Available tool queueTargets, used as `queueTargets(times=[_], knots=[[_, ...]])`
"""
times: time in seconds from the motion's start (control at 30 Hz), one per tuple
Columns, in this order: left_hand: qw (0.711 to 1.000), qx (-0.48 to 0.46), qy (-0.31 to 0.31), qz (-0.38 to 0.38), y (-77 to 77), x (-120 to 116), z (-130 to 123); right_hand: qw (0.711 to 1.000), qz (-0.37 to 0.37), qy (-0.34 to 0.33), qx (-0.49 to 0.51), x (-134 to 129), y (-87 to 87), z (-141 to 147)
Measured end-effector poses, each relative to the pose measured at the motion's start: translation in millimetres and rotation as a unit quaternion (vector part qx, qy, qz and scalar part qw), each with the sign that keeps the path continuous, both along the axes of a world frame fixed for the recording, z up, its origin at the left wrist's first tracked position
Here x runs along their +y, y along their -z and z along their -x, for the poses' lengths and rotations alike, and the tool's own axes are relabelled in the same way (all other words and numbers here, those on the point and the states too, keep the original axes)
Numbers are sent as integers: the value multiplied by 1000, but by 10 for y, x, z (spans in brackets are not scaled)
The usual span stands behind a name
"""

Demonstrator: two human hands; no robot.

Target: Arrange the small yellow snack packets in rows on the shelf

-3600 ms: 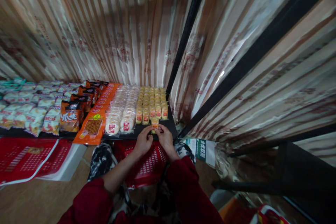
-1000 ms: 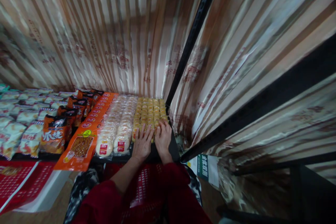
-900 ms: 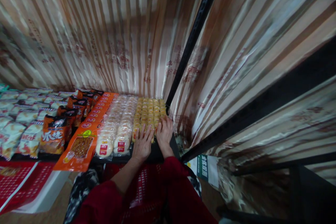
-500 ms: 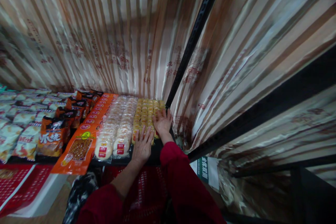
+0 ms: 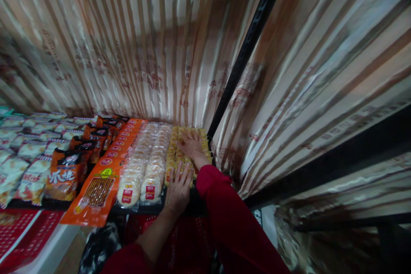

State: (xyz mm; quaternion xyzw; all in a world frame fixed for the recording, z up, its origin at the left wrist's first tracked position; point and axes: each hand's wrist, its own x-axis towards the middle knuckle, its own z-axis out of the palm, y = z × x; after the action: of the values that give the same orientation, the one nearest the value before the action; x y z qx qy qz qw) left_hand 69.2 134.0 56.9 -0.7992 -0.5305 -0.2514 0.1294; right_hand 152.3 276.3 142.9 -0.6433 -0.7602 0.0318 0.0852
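Observation:
Rows of small yellow packets (image 5: 171,152) lie at the right end of a dark shelf (image 5: 147,209). My left hand (image 5: 179,188) rests at their front edge, its fingers spread over the nearest packets. Farther back, my right hand (image 5: 192,144) lies flat on top of the packets with its fingers apart. Neither hand is closed round anything. Just left of the yellow packets are two rows of clear-wrapped white round crackers (image 5: 151,184), and beside them a row of orange packs of brown sticks (image 5: 99,190).
Orange-black bags (image 5: 64,177) and white snack bags (image 5: 34,180) fill the shelf's left. A black post (image 5: 247,51) rises behind the right corner, before a striped curtain (image 5: 154,43). Red baskets (image 5: 25,231) sit below.
My right hand has moved left and back across the yellow packets, from their right edge to their middle. My left hand stays at the front edge. The view has shifted slightly.

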Motion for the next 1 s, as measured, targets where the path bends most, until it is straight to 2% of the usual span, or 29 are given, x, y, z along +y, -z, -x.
queueTargets(times=[0.2,0.5,1.0], knots=[[1000,0,3,8,-22,4,-3,998,52,-29,-3,111,11,134],[1000,9,2,11,-49,-10,0,1000,15,-13,5,96,167,169],[1000,-11,10,-7,-101,-41,-2,1000,-10,-20,7,-6,176,165]])
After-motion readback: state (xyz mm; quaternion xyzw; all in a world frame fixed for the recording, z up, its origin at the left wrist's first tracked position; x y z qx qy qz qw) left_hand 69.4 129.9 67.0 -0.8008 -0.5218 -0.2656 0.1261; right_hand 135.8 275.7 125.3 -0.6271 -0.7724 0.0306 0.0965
